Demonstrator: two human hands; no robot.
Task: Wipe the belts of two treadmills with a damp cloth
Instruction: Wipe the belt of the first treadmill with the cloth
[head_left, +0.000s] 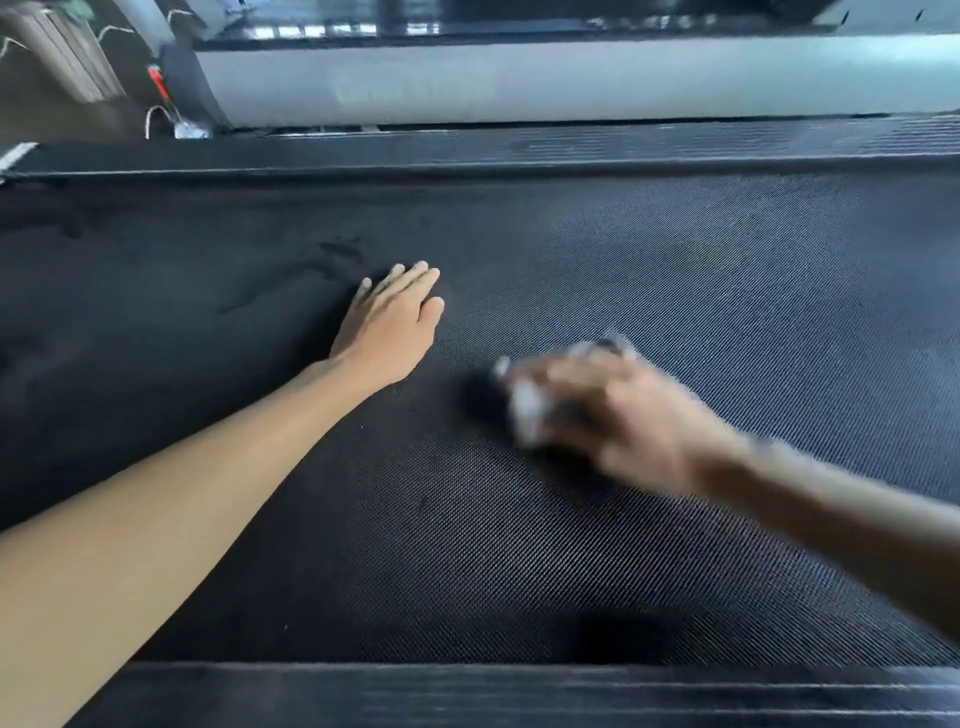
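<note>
The near side rail (519, 696) fills the bottom edge. Mid-frame, the left hand (389, 322) lies flat on the belt (727, 270), grip apart. The blurred right hand (623, 415), centre-right, clamps the cloth (525, 410) to the belt. Wiping seems under way; next, probably the paler right stretch.

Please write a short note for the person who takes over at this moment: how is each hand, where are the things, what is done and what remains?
Left hand: open, fingers straight, resting flat on the belt.
Right hand: blurred by motion, grips the pale cloth against the belt, beside the left hand.
Done: the belt's left part looks darker, probably already wiped; this is a judgement.
Left: the right part, with its lighter weave, probably needs wiping. Whether the pale panel beyond the far rail is the second treadmill cannot be told.
</note>
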